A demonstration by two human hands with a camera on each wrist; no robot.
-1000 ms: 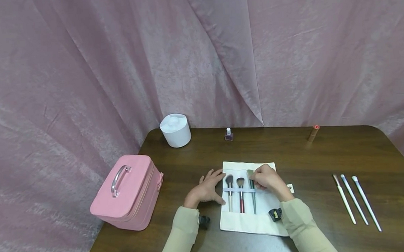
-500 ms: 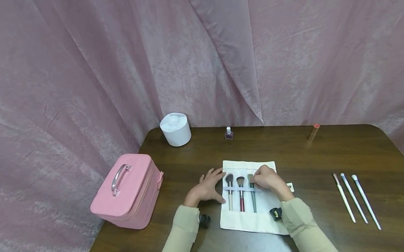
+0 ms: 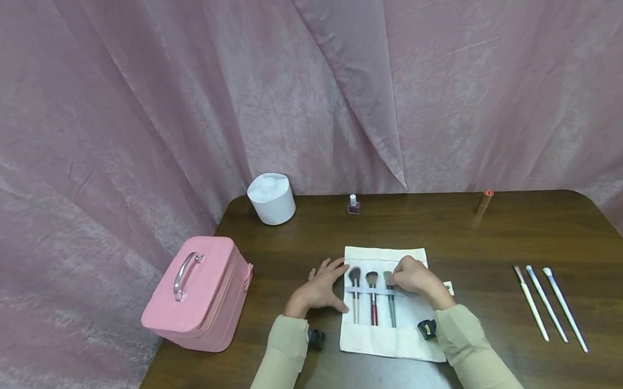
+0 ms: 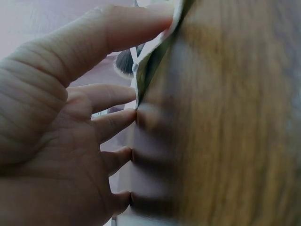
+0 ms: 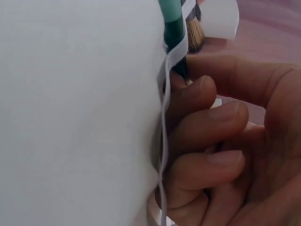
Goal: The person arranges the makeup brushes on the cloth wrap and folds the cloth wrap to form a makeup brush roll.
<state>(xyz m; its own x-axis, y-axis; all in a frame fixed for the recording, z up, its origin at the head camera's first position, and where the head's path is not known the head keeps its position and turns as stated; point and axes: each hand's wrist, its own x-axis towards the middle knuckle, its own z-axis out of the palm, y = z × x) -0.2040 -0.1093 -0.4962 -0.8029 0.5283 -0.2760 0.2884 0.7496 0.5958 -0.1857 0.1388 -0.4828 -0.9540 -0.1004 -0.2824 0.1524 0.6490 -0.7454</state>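
Cream cloth brush roll (image 3: pixel 401 341): lay flat on my dark wooden table (image 3: pixel 480 239).
Right hand (image 3: pixel 414 278): fingers curled, pinched green-handled makeup brush (image 3: pixel 391 307) under elastic band (image 3: pixel 365 291).
Left hand (image 3: pixel 318 290): fingers spread, pressed roll's left edge.

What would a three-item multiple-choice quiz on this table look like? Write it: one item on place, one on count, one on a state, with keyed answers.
1. Where is the pink case with a metal handle?
A. at the table's left front corner
B. beside the white-handled brushes
C. on the cloth

2. How many brushes sit under the elastic band of the white cloth brush roll?
A. one
B. three
C. five

3. What is the right hand doing?
A. lying flat on bare wood
B. lifting the nail polish bottle
C. holding the green-handled brush at the band

Answers: 1 A, it overhangs the left corner; 2 B, three handles show; 3 C, fingers curl at the green handle.
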